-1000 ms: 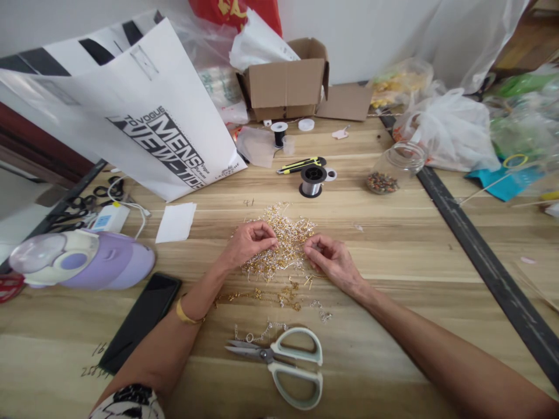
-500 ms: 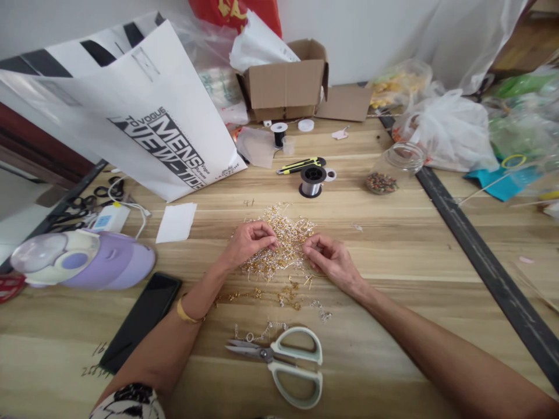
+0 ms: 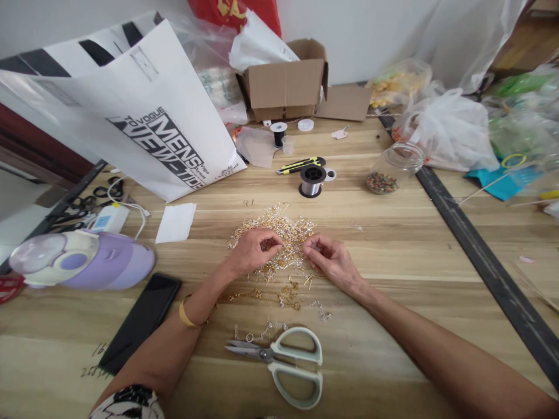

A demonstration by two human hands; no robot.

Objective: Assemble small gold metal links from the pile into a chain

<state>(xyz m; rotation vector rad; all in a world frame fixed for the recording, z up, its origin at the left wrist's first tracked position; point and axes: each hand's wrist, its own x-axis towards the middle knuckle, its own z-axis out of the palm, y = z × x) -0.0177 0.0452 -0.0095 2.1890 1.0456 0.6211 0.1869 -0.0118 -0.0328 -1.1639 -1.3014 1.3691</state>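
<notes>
A heap of small gold and silver jewelry pieces (image 3: 286, 233) lies on the wooden table. Over its left side my left hand (image 3: 255, 250) pinches thumb and forefinger together; whatever is between the tips is too small to make out. My right hand (image 3: 329, 259) is at the heap's right edge, its fingers also pinched, and what they hold cannot be made out. Just below the heap lie gold chains (image 3: 262, 298) and a short silver chain (image 3: 322, 311). Closer to me, scissors (image 3: 279, 358) with pale handles rest beside another silver chain (image 3: 262, 333).
Beyond the heap are a wire spool (image 3: 311, 181), a yellow-black box cutter (image 3: 301, 165) and a jar of beads (image 3: 386, 177). A phone (image 3: 140, 323), purple bottle (image 3: 117, 259) and large white bag (image 3: 174, 116) stand left. A cardboard box (image 3: 283, 84) is at the back.
My left hand has shifted slightly right and down over the heap, with its fingertips drawn into a rounder pinch. My right hand has stayed in place.
</notes>
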